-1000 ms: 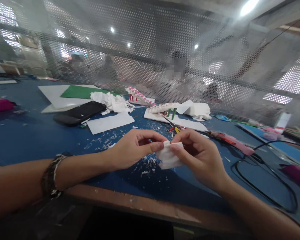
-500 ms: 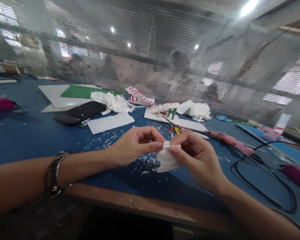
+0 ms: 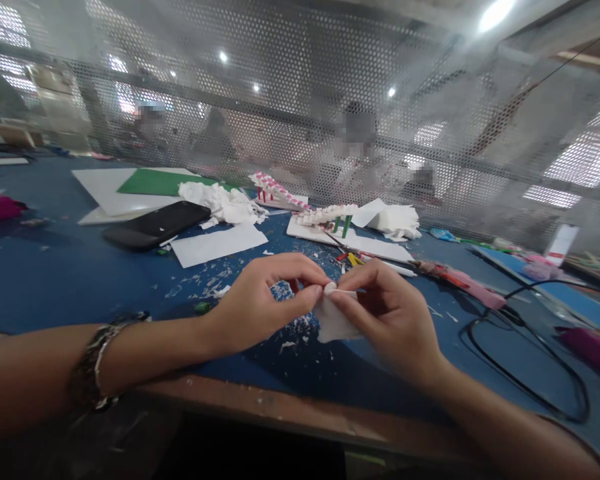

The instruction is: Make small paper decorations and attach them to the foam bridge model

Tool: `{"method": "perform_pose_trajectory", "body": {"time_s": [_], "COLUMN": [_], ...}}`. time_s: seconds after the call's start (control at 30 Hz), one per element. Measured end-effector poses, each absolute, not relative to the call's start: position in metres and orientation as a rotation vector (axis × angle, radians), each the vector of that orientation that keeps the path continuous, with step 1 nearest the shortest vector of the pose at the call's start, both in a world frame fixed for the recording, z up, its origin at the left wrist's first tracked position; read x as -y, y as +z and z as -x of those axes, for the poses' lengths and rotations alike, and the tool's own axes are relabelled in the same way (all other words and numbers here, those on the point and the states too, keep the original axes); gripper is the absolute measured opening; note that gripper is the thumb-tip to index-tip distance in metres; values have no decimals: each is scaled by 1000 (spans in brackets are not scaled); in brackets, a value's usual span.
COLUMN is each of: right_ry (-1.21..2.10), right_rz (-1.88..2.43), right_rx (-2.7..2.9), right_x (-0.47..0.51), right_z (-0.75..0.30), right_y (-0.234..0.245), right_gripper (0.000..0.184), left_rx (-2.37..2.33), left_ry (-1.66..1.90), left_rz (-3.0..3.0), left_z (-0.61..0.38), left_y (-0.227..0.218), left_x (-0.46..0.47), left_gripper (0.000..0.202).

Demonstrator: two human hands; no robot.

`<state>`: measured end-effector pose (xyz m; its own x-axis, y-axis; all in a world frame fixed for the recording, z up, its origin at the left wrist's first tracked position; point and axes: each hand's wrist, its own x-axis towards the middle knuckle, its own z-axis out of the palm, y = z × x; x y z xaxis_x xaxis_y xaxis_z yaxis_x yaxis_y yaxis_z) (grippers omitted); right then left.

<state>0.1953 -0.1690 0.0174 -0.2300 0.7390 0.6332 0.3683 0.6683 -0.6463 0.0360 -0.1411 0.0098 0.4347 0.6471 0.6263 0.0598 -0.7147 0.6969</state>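
Note:
Between my two hands hangs a thin white piece of tissue-like paper [image 3: 337, 321], with a small rounded white bit at its top edge. My left hand [image 3: 275, 297] pinches that top edge from the left, thumb against forefinger. From the right, my right hand [image 3: 393, 310] pinches the same edge, its fingers curled. The paper is held above the blue table [image 3: 180, 347], over scattered white scraps [image 3: 287, 345]. Beyond my hands stands a small white stair-like model [image 3: 325, 215] with green posts on a white base, and pliers with yellow handles [image 3: 353, 259] lie beside it.
A black phone-like slab [image 3: 157, 225], crumpled white paper [image 3: 223, 202] and a white sheet [image 3: 220, 245] lie at left. A pink-and-white model [image 3: 277, 190] stands behind. At right are a pink tool [image 3: 473, 289] with a black cable [image 3: 525, 390]. A perforated screen [image 3: 280, 87] rises behind the table.
The white paper has been gathered a little at its top, and the rounded bit shows more plainly. My left hand has shifted slightly, uncovering a small green piece near the left wrist.

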Motion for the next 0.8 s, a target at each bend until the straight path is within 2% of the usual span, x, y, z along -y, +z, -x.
{"method": "perform_pose_trajectory", "body": {"time_s": [0.47,0.7,0.8], "right_ry": [443,439,291], "right_rz": [923,905,816], "right_rx": [1864,1880,2011], "right_x": [172,169,169], "right_z": [-195,-202,-204], "right_y": [21,24,26], "right_gripper": [11,2,10], "left_rx": [-448,-532,-516], "left_ry": [1229,1055,955], "left_rz": [-2351,-1984,-1870], "left_z": [-30,-33,-34], "left_y": [15,13,13], "left_x": [135,129,127], "left_gripper": [6,10,10]}}
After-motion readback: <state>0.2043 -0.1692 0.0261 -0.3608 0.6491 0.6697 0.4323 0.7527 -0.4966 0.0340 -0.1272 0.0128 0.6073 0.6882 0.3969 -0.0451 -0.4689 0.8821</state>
